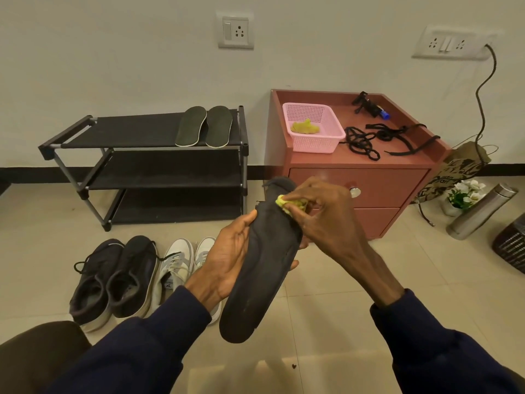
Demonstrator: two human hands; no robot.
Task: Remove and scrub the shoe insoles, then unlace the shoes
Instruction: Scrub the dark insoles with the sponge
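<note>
Beige floor tiles run up to a pale wall, with a black shoe rack on one side and a small red-brown table with drawers on the other.

I have the left hand wrapped round the middle of a dark insole, held up over the floor. The right hand pinches a yellow scrub pad and presses it against the insole's far end.

Two more insoles lie side by side on the rack's top shelf; I take those as already scrubbed. Loose black laces sit on the table beside a pink basket that holds a yellow-green cloth, so some unlacing looks done, though I cannot tell from which shoes.

On the floor, the dark shoes and the white shoes both show laces still threaded.

By my reckoning I am about midway. This insole needs finishing, probably one more after it, and then both pairs need their laces pulled.
</note>
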